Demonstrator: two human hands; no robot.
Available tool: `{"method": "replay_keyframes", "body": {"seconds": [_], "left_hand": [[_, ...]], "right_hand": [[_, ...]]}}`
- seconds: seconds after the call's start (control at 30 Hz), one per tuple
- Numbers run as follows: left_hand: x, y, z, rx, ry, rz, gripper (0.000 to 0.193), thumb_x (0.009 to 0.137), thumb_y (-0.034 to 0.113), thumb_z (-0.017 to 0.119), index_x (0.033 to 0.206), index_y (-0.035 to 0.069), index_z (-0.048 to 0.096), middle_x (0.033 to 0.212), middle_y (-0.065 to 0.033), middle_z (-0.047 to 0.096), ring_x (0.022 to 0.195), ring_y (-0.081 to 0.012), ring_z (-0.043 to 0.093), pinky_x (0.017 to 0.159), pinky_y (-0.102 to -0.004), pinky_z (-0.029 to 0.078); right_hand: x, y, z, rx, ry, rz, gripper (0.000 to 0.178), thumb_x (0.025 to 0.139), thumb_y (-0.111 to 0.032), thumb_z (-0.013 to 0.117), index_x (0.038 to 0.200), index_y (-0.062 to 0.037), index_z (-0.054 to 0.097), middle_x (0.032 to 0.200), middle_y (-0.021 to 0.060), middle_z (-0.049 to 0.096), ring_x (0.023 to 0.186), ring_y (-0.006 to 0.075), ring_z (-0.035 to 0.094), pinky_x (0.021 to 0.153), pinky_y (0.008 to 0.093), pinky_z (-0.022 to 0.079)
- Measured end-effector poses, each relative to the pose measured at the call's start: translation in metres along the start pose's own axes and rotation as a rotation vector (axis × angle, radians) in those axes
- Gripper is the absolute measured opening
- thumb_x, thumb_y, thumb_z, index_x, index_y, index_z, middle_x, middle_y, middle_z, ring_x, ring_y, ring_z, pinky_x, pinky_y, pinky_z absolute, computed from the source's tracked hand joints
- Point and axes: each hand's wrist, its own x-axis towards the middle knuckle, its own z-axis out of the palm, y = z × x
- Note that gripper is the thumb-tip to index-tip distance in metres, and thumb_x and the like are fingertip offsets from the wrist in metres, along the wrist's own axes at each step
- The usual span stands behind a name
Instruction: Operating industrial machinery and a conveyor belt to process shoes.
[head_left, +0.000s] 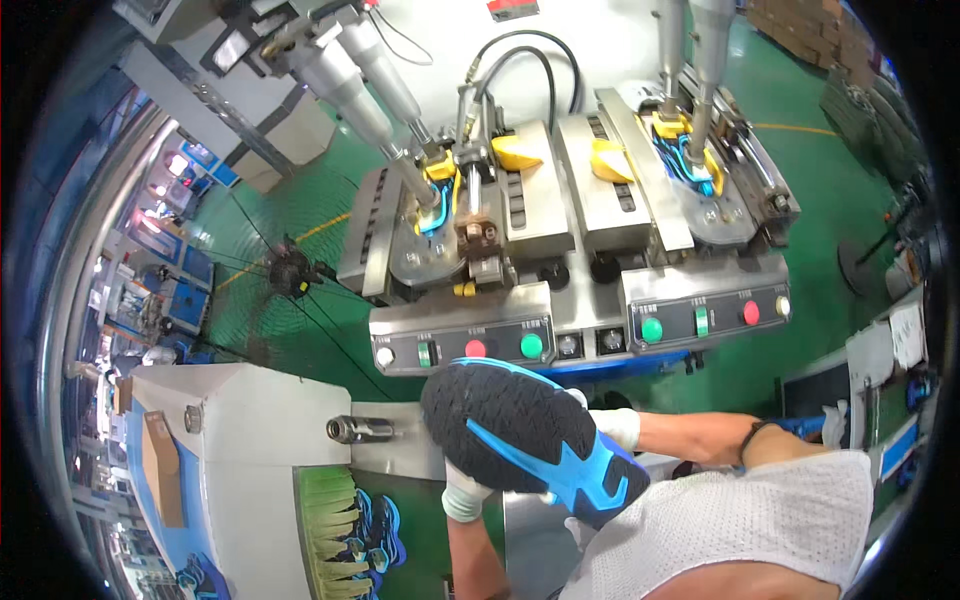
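A black and blue sneaker is held up in front of me, its patterned sole turned toward the view and the toe end pointing to the upper left. My left hand, in a pale glove, grips it from below on the left side. On the far right side my right hand, gloved too, holds the shoe. Most fingers of both hands are hidden behind the sole, and the shoe's upper is mostly out of sight. Just beyond the shoe is the left control panel of a two-station machine.
The machine's left station and right station each carry blue and yellow parts under metal rods. A right control panel has coloured buttons. At left are a fan, a metal cylinder, green fringe and several shoes.
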Motion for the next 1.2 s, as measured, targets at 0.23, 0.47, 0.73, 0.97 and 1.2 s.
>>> {"method": "replay_keyframes", "body": {"seconds": [0.23,0.47,0.73,0.97,1.2], "left_hand": [[0.228,0.121,0.011,-0.018,0.377,-0.102,0.063,0.097,0.001,0.061,0.153,-0.005,0.032,0.147,-0.0214,0.049,0.135,-0.0272,0.05,0.112,-0.0357,0.04],[0.387,0.032,-0.028,0.096,0.497,-0.134,0.074,0.093,0.018,0.073,0.149,-0.009,0.033,0.145,-0.0292,0.049,0.133,-0.0319,0.052,0.11,-0.0389,0.042],[0.458,-0.033,-0.011,0.484,0.458,-0.287,0.069,0.086,0.026,0.081,0.136,-0.009,0.048,0.132,-0.0275,0.058,0.12,-0.0335,0.059,0.104,-0.039,0.045],[0.485,-0.109,-0.017,0.544,0.497,-0.223,0.071,0.081,0.035,0.082,0.135,0.0,0.053,0.12,-0.0235,0.067,0.113,-0.0362,0.065,0.099,-0.0411,0.049],[0.479,-0.163,-0.105,0.723,0.538,-0.506,0.047,0.081,0.038,0.079,0.097,-0.006,0.071,0.095,-0.0222,0.073,0.083,-0.0312,0.073,0.077,-0.0409,0.058]], "right_hand": [[-0.09,-0.116,-0.057,-0.201,0.244,-0.34,0.092,0.076,-0.037,0.087,0.149,-0.0015,0.042,0.133,0.0081,0.062,0.116,0.0144,0.06,0.097,0.0317,0.051],[-0.12,-0.152,-0.084,0.072,0.186,-0.526,0.099,0.067,-0.011,0.089,0.152,-0.0052,0.038,0.143,0.0134,0.056,0.128,0.0282,0.058,0.105,0.0407,0.049],[-0.12,-0.163,-0.064,0.024,0.41,-0.688,0.102,0.069,-0.008,0.083,0.157,-0.0072,0.031,0.148,0.0103,0.05,0.131,0.0267,0.053,0.11,0.0409,0.044],[-0.105,-0.158,-0.051,0.021,0.445,-0.754,0.108,0.071,-0.011,0.086,0.159,-0.0047,0.024,0.155,0.0125,0.042,0.135,0.0269,0.048,0.114,0.042,0.04],[-0.093,-0.135,-0.047,0.06,0.627,-0.722,0.09,0.072,-0.001,0.075,0.153,-0.0027,0.036,0.143,0.0155,0.055,0.127,0.0323,0.058,0.107,0.0459,0.049]]}}
